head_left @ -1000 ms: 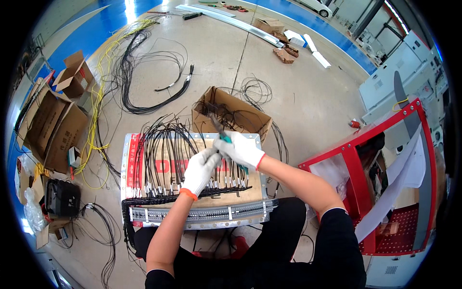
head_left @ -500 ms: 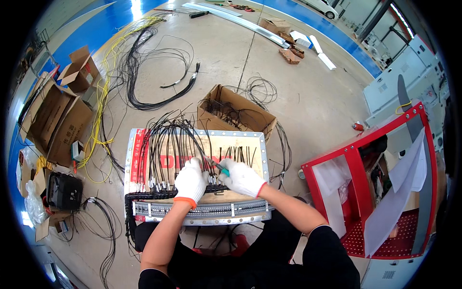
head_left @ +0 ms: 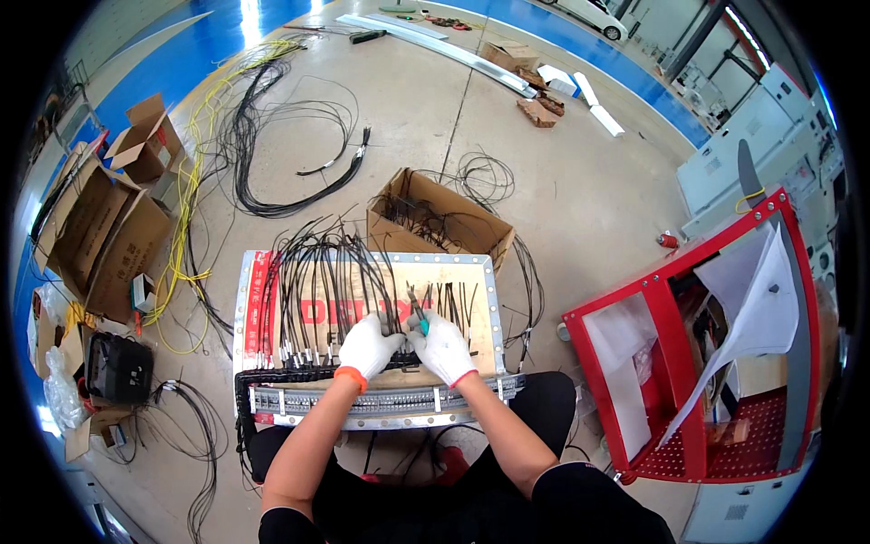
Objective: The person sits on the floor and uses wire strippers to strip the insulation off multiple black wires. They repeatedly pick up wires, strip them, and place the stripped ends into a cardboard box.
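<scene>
In a white glove with an orange cuff, my left hand [head_left: 366,348] has its fingers closed among the black wires, pinching one near its lower end. My right hand [head_left: 442,350], also gloved, is closed around teal-handled cutting pliers [head_left: 420,313], whose jaws point up and away from me. The two hands almost touch at the fingertips. Long black wires [head_left: 313,272] fan out from a black wrapped harness [head_left: 304,374] on the left, while shorter wire ends [head_left: 458,299] stand at the right. Below the harness runs a grey terminal strip [head_left: 353,401].
Everything sits on a metal-edged wooden panel [head_left: 435,265] over my knees. Just beyond stands a cardboard box [head_left: 462,236] holding wire scraps. A red rack [head_left: 666,363] with loose white sheets is at the right. Cartons [head_left: 113,245], yellow cable [head_left: 190,208] and black wire bundles lie leftward.
My right hand has drawn slightly lower and turned, swinging the pliers' jaws from leftward over the wires to upward. My left hand has shifted a little right. A white sheet on the rack has lifted.
</scene>
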Demonstrator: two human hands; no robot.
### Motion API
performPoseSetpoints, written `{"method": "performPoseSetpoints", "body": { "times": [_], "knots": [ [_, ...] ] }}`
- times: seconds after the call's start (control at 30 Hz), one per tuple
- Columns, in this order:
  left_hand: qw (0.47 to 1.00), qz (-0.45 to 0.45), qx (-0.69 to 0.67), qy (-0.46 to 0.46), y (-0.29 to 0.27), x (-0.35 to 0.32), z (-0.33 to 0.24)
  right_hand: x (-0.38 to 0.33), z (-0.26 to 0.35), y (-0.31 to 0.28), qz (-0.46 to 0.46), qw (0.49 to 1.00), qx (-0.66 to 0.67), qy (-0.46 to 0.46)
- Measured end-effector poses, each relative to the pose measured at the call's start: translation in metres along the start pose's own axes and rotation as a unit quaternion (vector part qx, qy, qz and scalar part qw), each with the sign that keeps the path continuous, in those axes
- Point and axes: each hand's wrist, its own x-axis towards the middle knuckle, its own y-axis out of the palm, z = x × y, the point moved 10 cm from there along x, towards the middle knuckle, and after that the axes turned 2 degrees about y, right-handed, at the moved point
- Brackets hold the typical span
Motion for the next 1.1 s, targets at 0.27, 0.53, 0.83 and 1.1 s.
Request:
{"method": "performPoseSetpoints", "body": {
  "times": [0.27,0.53,0.83,1.1],
  "knots": [
    [0.997,-0.079,0.0,0.023,-0.015,-0.014,-0.015,0.009,-0.02,0.0,-0.005,0.999,0.001,0.043],
    [0.998,-0.044,-0.04,0.035,0.004,-0.003,-0.002,0.006,0.0,-0.001,0.074,0.996,-0.014,0.04],
    [0.995,-0.036,-0.059,0.065,-0.003,-0.006,-0.013,0.011,-0.014,0.019,0.161,0.973,0.163,0.017],
    [0.991,-0.123,0.042,-0.034,-0.016,-0.023,-0.018,0.017,-0.009,0.017,0.12,0.972,0.195,0.053]
  ]
}}
